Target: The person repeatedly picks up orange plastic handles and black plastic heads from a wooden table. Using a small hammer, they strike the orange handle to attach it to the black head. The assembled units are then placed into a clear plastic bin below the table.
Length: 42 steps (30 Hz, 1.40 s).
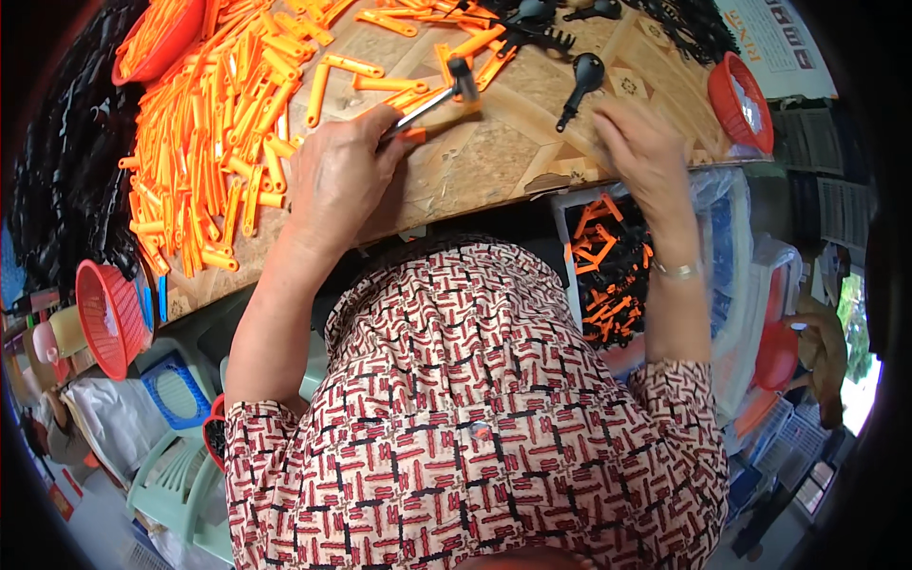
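My left hand (337, 166) is closed around a small hammer-like tool (427, 109) with a metallic shaft and a black head. A bit of orange plastic (413, 136) shows beside its fingers; whether they hold it too is unclear. Just right of a black plastic spoon (584, 76) on the tabletop, my right hand (646, 147) hovers, fingers loosely bent and slightly blurred, with nothing visible in them. A big heap of orange plastic handles (214, 142) covers the table's left side. Several black utensil heads (537, 24) lie at the back.
The worn patterned table (494, 166) has a chipped front edge. A red basket (741, 104) stands at its right end, another (109, 304) at the lower left. Below the edge, a box (608, 275) holds orange and black pieces. A pale green chair (176, 484) is lower left.
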### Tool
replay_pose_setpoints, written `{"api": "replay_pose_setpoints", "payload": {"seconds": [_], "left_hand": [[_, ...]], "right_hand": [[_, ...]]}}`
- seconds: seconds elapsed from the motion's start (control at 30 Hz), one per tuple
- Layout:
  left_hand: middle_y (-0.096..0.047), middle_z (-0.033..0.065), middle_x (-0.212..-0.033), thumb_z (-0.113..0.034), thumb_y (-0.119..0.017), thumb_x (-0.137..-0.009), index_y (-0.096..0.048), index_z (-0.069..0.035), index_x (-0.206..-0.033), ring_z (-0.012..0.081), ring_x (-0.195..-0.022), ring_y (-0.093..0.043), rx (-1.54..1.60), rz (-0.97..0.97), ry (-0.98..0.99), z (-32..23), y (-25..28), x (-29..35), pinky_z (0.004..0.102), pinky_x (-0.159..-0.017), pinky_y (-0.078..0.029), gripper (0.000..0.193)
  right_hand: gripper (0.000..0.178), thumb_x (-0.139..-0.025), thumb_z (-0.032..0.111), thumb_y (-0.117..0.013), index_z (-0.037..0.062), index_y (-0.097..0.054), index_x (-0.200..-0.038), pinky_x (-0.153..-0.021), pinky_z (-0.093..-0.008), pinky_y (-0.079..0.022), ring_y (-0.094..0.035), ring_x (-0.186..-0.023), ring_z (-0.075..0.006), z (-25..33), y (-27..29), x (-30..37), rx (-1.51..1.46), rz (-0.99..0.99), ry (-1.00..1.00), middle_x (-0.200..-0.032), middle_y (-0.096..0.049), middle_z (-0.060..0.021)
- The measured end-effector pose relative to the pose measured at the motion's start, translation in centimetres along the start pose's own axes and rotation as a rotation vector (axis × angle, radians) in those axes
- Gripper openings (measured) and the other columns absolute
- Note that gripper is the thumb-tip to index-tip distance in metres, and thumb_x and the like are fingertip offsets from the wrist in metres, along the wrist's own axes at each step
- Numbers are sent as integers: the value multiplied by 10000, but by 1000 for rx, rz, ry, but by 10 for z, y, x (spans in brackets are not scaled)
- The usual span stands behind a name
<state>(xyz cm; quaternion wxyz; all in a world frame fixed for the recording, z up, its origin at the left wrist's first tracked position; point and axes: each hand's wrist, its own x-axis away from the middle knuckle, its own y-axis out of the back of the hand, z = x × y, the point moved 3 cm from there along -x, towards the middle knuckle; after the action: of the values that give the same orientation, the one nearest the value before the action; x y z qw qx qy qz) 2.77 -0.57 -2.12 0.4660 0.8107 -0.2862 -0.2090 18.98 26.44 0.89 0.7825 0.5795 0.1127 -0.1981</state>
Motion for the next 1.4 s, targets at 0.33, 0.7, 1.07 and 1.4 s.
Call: {"api": "replay_pose_setpoints", "payload": {"seconds": [0.33,0.7,1.07,1.4], "left_hand": [[-736,156,-850,-326,-762,-877,-737,-114,-1157,337,-788,-712,-84,8,55,17,13,1,428,-721,-537,352],[-699,23,-797,-262,-778,-903,-742,-66,-1130,122,-690,-621,266,-16,187,34,7,-5,277,-634,-480,302],[-539,-84,-729,-205,-757,-932,-715,-48,-992,12,-624,-437,648,-181,336,78,44,21,192,-550,-354,174],[-622,143,-880,-226,-763,-871,-735,-42,-1039,326,-868,-659,-39,-161,66,27,20,13,418,-769,-508,250]], "right_hand": [[281,-806,52,-637,137,-708,-1064,-842,-382,-470,-590,-1046,-245,-34,-26,-44,310,65,330,-1091,-602,-27],[114,-869,101,-550,86,-663,-859,-816,-435,-468,-595,-929,-306,24,-42,-97,324,-83,521,-939,-614,-112],[128,-867,86,-720,48,-749,-987,-830,-336,-531,-683,-907,-228,-37,-32,-156,-730,-211,-9,-982,-717,-92],[143,-970,113,-630,54,-672,-1094,-738,-288,-519,-666,-821,-160,4,-44,-106,-1315,167,-335,-924,-663,-44]]}}
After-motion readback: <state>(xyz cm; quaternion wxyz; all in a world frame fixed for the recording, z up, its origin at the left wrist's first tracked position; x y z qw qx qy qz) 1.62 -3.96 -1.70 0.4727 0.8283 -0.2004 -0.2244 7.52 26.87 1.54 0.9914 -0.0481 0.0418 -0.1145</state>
